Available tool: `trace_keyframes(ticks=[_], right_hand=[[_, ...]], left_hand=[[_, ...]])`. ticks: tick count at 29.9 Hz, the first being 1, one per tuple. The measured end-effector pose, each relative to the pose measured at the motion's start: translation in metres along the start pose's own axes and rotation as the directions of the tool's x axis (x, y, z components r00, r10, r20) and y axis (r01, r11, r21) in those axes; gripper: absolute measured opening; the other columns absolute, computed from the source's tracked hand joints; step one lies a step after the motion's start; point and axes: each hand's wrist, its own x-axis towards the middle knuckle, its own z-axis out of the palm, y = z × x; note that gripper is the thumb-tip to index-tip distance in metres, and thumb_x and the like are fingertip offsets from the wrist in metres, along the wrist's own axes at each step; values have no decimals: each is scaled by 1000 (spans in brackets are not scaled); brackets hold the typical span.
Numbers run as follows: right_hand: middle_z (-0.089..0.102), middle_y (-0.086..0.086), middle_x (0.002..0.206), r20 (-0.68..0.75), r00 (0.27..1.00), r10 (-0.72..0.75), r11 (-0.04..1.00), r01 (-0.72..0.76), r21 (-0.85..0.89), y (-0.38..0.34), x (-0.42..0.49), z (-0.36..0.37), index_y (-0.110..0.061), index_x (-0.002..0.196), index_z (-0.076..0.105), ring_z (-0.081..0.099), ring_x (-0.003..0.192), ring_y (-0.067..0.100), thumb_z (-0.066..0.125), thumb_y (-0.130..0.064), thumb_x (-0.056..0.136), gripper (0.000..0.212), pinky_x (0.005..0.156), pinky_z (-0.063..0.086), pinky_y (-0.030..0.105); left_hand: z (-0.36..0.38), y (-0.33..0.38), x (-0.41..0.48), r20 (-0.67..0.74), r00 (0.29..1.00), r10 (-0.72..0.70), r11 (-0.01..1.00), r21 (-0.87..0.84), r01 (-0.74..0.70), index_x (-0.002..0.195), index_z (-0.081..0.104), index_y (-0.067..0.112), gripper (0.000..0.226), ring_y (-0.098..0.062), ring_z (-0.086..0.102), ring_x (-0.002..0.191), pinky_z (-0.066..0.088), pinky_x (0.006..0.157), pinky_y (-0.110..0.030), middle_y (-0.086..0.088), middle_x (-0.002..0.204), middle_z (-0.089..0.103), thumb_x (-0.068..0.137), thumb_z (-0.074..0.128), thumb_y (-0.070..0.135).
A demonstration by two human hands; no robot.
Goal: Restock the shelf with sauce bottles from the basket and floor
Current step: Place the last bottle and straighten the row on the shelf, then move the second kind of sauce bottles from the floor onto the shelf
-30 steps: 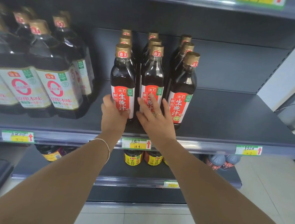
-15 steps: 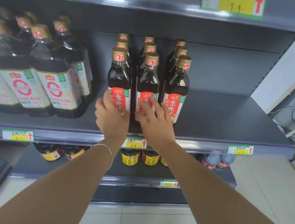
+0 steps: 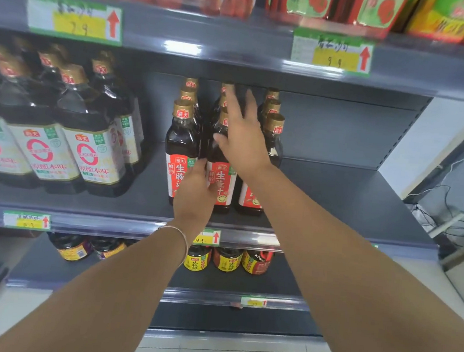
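Three rows of dark sauce bottles with red labels and gold caps (image 3: 181,149) stand in the middle of the grey shelf (image 3: 335,201). My left hand (image 3: 195,192) rests low against the labels of the front left and front middle bottles, fingers around the gap between them. Raised to neck height, my right hand (image 3: 242,137) spreads its fingers over the middle row, in front of the middle front bottle (image 3: 220,186). It covers that bottle's neck. The front right bottle (image 3: 274,129) shows beside my right wrist.
Big jugs with white labels (image 3: 88,140) fill the shelf's left part. The right part of the shelf is bare grey metal. Red and yellow packets (image 3: 338,5) sit on the shelf above. Small jars (image 3: 226,259) stand on the shelf below. Cables lie at the far right.
My right hand has lifted from the bottle labels up to the necks of the middle row, fingers spread. The left hand stays low on the labels. The view has tilted upward.
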Motion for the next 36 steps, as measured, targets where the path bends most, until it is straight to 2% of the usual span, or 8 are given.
trace_keyframes(ticks=[3,6,9,19,26,30,32,36], right_hand=[[37,19,138,181,983,30,998,-19,-63,4,14,-4,-20,144,24,57,110,37,65,-11,84,73,93,46,40],[45,18,131,185,983,12,999,-2,-53,8,17,-6,-17,138,32,56,109,37,66,-11,83,65,91,45,39],[47,18,127,161,987,-1,999,9,-50,12,19,-6,-16,136,35,57,108,38,67,-12,83,62,91,46,40],[51,17,123,161,986,-28,997,39,-66,18,25,-4,-16,130,38,60,101,37,70,-17,80,58,86,50,41],[41,17,136,149,989,20,999,-14,-43,17,11,-2,-26,147,14,62,101,33,68,-18,82,85,87,52,43],[42,12,135,44,998,-41,994,45,-96,13,-13,-13,-21,144,27,56,109,34,64,-19,85,69,83,51,41],[46,9,130,3,997,-78,980,78,-181,13,-32,-20,-18,137,38,55,109,33,60,-21,87,55,79,51,40],[48,6,129,112,994,-15,970,42,-240,32,-81,-24,-19,133,43,52,110,31,52,-23,92,42,76,50,42]], left_hand=[[0,2,8,25,999,-40,996,86,38,108,59,9,23,-23,62,84,44,65,-30,-7,99,68,89,55,23],[0,7,16,30,997,-67,985,161,62,84,57,7,19,-22,56,70,41,59,-31,-12,87,67,90,55,26],[2,12,23,14,996,-83,979,186,79,75,47,11,21,-27,59,74,40,60,-32,-12,81,63,90,54,24],[7,9,28,14,997,-79,981,176,75,78,50,11,19,-26,59,73,40,57,-30,-12,84,65,91,53,25],[0,8,21,14,998,-56,986,157,53,80,47,13,17,-16,49,65,32,48,-21,-4,77,56,92,50,25],[-8,14,6,-21,998,58,986,155,-55,96,48,12,11,-19,50,72,33,47,-25,-5,86,56,91,51,21],[-8,17,-1,13,988,151,970,190,-151,103,51,8,16,-28,56,82,39,57,-32,-10,96,59,90,53,18],[0,14,-23,171,958,229,930,253,-268,102,55,7,17,-34,60,93,47,68,-39,-14,101,63,89,53,17]])
